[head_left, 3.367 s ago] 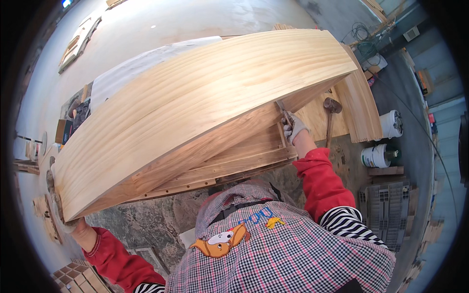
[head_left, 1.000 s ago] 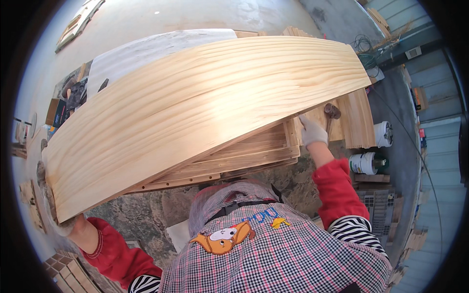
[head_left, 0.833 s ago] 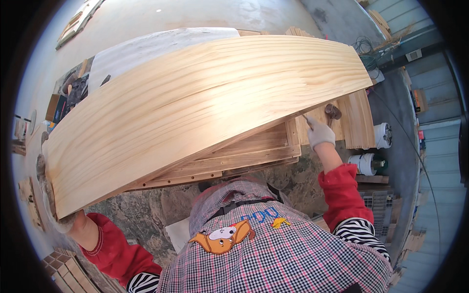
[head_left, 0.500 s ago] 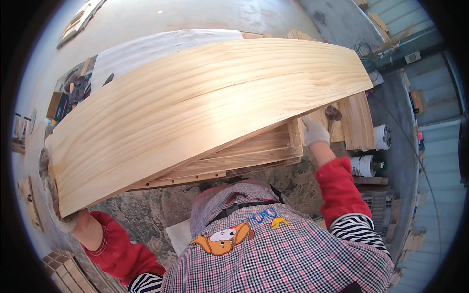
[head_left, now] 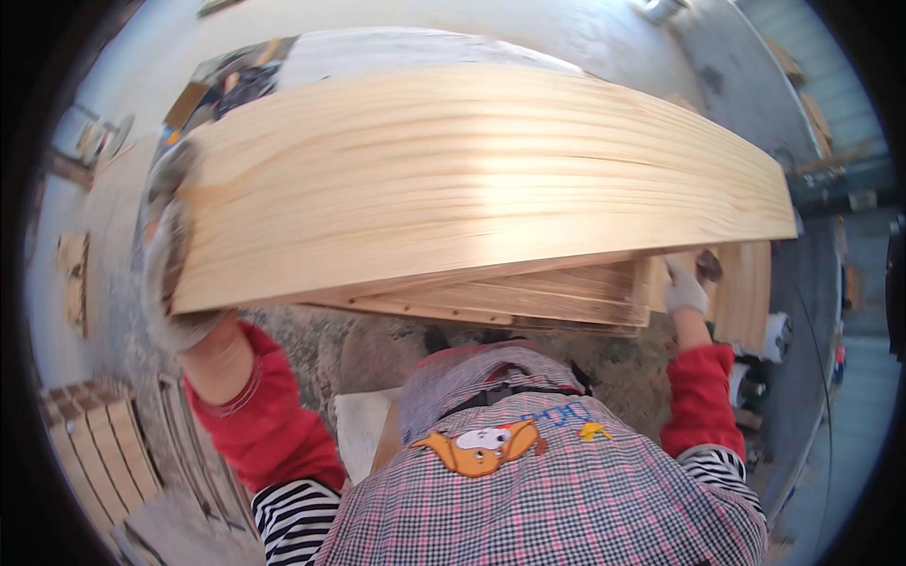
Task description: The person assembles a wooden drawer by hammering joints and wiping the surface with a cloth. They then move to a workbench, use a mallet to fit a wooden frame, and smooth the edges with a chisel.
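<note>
A wide pale wooden board (head_left: pixel 453 179) with wavy grain spans the view in front of me, lying at a slant over a wooden frame (head_left: pixel 566 292). My left hand (head_left: pixel 168 259), in a soiled light glove, is wrapped round the board's left end. At the board's near edge, toward the right, is my right hand (head_left: pixel 686 291), also gloved. Its fingers are curled, with one digit up against that edge; the rest are partly hidden. Just right of it a dark brown hammer head (head_left: pixel 709 265) shows. Small dark holes dot the frame's near rail.
More flat boards (head_left: pixel 743 292) lie under the right end. Beyond the board is a white sheet (head_left: pixel 415 45), with a cluttered heap (head_left: pixel 247 80) at its left. Stacked wooden pieces (head_left: pixel 104 439) stand at lower left. White buckets (head_left: pixel 777 337) are at the right, near a hanging cable (head_left: pixel 819 330).
My left hand and the board's left end have shifted up and rightward in view, so the board lies more level. The whole view has also swung, and my right hand stays by the near edge.
</note>
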`<state>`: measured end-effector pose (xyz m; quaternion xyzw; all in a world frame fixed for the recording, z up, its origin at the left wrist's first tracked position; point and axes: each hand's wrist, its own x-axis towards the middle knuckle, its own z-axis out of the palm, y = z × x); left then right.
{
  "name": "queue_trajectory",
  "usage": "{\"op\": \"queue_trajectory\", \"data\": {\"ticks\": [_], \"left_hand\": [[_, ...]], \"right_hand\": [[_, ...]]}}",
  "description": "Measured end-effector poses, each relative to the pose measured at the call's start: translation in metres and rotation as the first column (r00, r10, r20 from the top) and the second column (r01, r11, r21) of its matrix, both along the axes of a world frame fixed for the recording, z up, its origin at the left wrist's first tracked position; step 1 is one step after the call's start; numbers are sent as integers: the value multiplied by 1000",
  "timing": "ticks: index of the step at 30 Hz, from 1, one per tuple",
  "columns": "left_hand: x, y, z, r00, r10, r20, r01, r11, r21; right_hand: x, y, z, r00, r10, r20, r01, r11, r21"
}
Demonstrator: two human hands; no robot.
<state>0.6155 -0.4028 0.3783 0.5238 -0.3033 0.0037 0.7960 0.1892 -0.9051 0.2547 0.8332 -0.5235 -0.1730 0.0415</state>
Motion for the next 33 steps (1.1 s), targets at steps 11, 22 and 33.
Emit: {"op": "queue_trajectory", "data": {"ticks": [11,22,33], "left_hand": [[-5,0,4,997,-57,46,58,998,-19],[3,-1,6,967,-76,-242,43,990,-137],[-12,0,7,989,117,90,-136,957,254]], "right_hand": [[202,182,-7,715,-108,691,-588,440,678],[262,311,-47,662,-2,749,-729,229,645],[-4,112,-5,535,-817,213,-224,106,969]]}}
